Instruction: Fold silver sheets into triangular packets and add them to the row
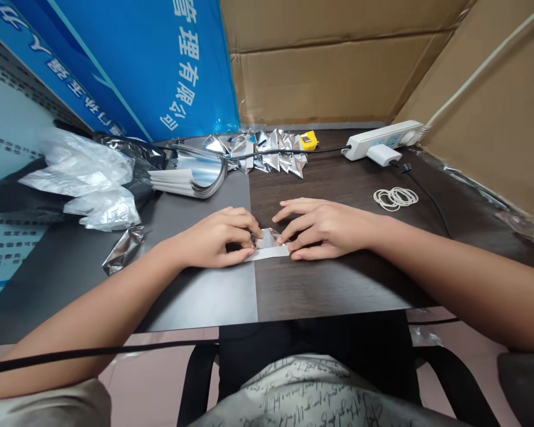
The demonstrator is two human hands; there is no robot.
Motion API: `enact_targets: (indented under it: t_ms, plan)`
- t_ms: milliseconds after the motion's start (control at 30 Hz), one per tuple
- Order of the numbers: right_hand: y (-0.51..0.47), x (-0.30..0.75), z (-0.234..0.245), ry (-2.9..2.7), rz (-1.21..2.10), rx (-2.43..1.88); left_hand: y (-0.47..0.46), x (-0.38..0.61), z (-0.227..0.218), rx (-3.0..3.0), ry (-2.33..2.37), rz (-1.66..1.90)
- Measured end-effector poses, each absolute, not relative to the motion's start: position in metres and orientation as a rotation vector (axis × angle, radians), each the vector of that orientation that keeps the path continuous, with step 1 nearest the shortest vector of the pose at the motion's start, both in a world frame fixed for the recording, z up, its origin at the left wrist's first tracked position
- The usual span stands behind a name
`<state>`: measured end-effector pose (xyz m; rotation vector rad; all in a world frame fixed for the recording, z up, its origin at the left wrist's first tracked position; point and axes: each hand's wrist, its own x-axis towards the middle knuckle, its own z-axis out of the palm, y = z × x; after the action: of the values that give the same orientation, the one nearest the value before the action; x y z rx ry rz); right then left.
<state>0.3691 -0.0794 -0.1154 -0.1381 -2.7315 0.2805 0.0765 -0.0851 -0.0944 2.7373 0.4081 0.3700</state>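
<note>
A small folded piece of silver foil (267, 244) lies on the desk at the seam between its grey and dark wood halves. My left hand (213, 237) pinches its left end between thumb and fingers. My right hand (324, 228) presses on its right end, fingertips on the foil. Part of the piece is hidden under my fingers. A crumpled foil pouch (123, 249) lies just beyond my left wrist, apart from the hand.
Behind my hands are a stack of curled foil sheets (191, 178), a pile of folded foil pieces (258, 151) and clear plastic bags (80, 172). To the right lie rubber bands (396, 198) and a white power strip (382, 139). Cardboard (311, 65) stands behind the desk.
</note>
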Motion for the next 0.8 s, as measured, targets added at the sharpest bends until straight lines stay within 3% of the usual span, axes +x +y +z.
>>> enact_targets:
  t_ms: [333, 600, 800]
  plan:
    - [-0.07, 0.371, -0.123, -2.731, -0.011, -0.284, -0.1, 0.095, -0.104, 2.698, 0.52, 0.366]
    - [-0.07, 0.369, -0.126, -2.736, -0.063, -0.387, -0.112, 0.105, -0.111, 2.545, 0.993, 0.415]
    - [-0.07, 0.367, -0.128, -2.723, -0.048, -0.413, -0.111, 0.109, -0.107, 2.68, 0.989, 0.234]
